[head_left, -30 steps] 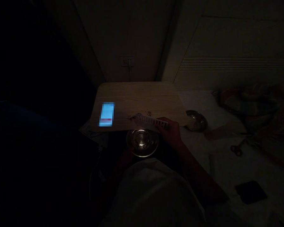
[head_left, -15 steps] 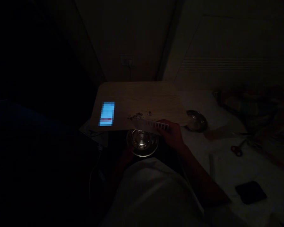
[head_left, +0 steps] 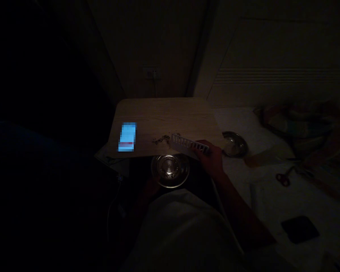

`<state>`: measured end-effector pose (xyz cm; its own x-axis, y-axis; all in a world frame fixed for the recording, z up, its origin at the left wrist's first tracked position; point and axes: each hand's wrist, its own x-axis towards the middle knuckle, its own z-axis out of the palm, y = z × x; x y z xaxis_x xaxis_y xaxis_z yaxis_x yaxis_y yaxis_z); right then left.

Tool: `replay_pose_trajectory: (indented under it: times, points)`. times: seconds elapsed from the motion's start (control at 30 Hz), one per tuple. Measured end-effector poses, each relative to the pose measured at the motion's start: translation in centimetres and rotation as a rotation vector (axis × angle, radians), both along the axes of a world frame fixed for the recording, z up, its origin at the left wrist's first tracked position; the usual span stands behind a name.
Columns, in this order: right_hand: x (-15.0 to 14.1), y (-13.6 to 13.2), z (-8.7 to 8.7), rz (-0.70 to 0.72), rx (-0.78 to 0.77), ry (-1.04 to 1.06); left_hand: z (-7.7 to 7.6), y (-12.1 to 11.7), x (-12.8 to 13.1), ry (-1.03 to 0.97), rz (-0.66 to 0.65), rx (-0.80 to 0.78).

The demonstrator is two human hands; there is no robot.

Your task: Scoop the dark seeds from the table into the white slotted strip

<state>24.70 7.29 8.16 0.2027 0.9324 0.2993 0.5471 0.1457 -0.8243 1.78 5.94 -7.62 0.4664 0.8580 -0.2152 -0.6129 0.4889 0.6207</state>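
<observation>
The room is very dark. My right hand (head_left: 214,158) is closed around a flat white slotted strip (head_left: 188,143) whose far end rests on the wooden board (head_left: 164,113), beside a patch of small dark crumbs (head_left: 161,139). Just below the board's near edge is a round steel bowl (head_left: 170,170). My left hand (head_left: 147,189) is a dim shape at the bowl's lower left rim; its fingers cannot be made out.
A lit phone (head_left: 127,136) lies on the board's left part. A second steel bowl (head_left: 234,144) sits on the white sheet to the right, with red-handled scissors (head_left: 283,177), a dark flat object (head_left: 299,229) and crumpled cloth (head_left: 300,124) farther right.
My right hand has shifted the white strip to the right and slightly up along the board's near edge, away from the crumbs. The bowl and phone have stayed put.
</observation>
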Motion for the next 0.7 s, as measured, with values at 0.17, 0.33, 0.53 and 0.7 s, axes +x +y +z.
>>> replay_pose_trajectory:
  times: [0.17, 0.33, 0.53, 0.7]
  points:
    - [-0.02, 0.02, 0.03, -0.023, 0.014, -0.024, -0.33, -0.14, -0.17, -0.026, 0.003, -0.013]
    - [0.04, -0.12, 0.21, -0.009, -0.003, -0.015, -0.65, -0.26, -0.31, -0.023, -0.003, -0.03]
    - [-0.18, -0.27, 0.23, 0.025, -0.016, 0.044, -0.74, -0.25, -0.18, 0.01, 0.029, -0.062]
    - [0.2, -0.23, -0.08, -0.028, -0.052, 0.028, -0.45, -0.12, -0.06, 0.022, 0.023, -0.055]
